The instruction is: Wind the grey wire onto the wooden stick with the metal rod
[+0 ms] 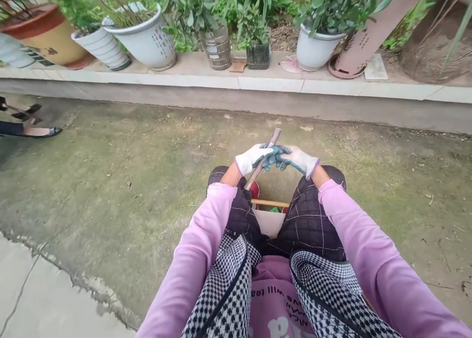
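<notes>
My left hand, in a white glove with blue-green coated fingers, closes around a grey-brown wooden stick. The stick slants from upper right down toward my left knee. My right hand, gloved the same way, meets the left over the stick, and its curled fingers overlap the left fingers. What the right fingers grip is hidden in the overlap. Below, between my knees, there is a pale box-like thing with a light wooden strip across its far side. Something green shows by the strip.
Ahead runs a low tiled ledge bearing several potted plants, among them a white pot and a pink planter. At far left, another person's shoe stands on the mossy concrete ground. A paler slab lies at lower left.
</notes>
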The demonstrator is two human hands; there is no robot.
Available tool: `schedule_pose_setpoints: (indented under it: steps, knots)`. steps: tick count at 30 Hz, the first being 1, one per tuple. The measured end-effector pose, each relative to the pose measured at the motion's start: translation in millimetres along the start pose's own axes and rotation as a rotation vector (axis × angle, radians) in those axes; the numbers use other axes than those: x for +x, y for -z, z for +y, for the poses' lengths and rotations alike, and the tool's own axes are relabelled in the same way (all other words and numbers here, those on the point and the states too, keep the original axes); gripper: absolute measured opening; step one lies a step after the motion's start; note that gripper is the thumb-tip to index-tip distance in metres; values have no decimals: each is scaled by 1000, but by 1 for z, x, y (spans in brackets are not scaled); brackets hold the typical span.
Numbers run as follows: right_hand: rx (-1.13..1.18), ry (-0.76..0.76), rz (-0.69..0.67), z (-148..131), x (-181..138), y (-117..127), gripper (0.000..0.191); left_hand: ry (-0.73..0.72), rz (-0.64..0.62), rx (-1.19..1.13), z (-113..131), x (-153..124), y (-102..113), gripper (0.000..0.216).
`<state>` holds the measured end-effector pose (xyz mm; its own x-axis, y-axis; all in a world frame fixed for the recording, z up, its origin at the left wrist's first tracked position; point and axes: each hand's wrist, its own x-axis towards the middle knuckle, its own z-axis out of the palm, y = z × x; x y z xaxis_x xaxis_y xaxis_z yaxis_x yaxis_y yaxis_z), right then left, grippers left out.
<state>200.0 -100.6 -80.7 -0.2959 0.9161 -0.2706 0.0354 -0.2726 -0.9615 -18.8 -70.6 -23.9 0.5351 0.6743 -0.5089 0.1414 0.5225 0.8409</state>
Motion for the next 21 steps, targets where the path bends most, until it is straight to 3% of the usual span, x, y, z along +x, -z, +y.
schedule_pose_setpoints:
  steps: [2, 7, 12, 18, 21]
  knots:
    - [-12, -62, 9, -5, -8, 7, 30, -7, 24, -118, -3, -5, 2, 25]
    - [-13, -81, 162, -22, -24, 19, 33, -36, 51, -336, -1, -18, -1, 52]
    - [-30, -118, 102, -27, -34, 13, 39, -78, 92, -278, -5, -25, -9, 67]
    - [-52, -163, 27, -21, -34, 15, 46, -45, 276, -96, -20, -13, -10, 46]
    - [-73, -177, 15, -20, -35, 19, 46, 6, 291, 98, -25, -6, -13, 21]
